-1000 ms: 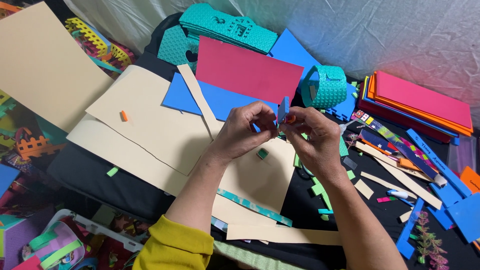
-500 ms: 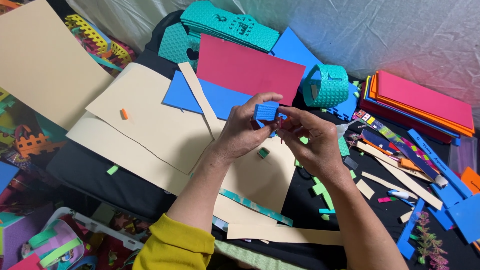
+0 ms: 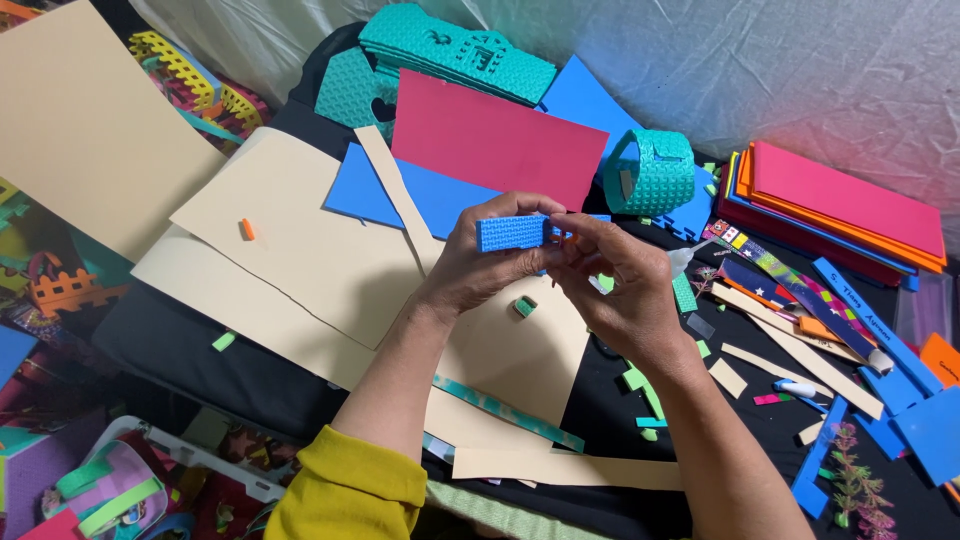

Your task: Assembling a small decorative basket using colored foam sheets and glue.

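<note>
Beige foam sheets [image 3: 300,250], the largest items, lie below and left of the fingers, partly under both forearms. Red foam sheet [image 3: 490,135] lies flat just above the fingers, w/ a blue foam sheet [image 3: 440,195] showing under its lower edge. Stack of foam sheets [image 3: 840,205] in red, orange and blue sits well right of the fingers. Teal foam ring [image 3: 650,172], textured, stands upright above and right of the fingers.

Left hand [image 3: 480,265]: fingers curled closed, thumb and fingertips gripping the blue foam strip [image 3: 512,233] at its left end and lower edge. Right hand [image 3: 615,290]: fingers closed in a pinch on the strip's right end; thumb and index meet at approx. the strip's right edge.

Blue foam strip: small rectangular piece, bright blue, embossed w/ a fine grid texture on the visible face. Long axis horizontal, face toward the camera, held clear of the table between both sets of fingertips. Right end is hidden behind the right fingers; whether the piece is folded or doubled cannot be told.

Small teal foam scrap [image 3: 524,306] lies on the beige sheet directly below the fingers. Orange foam chip [image 3: 246,229] lies on beige, well left of the fingers.
</note>
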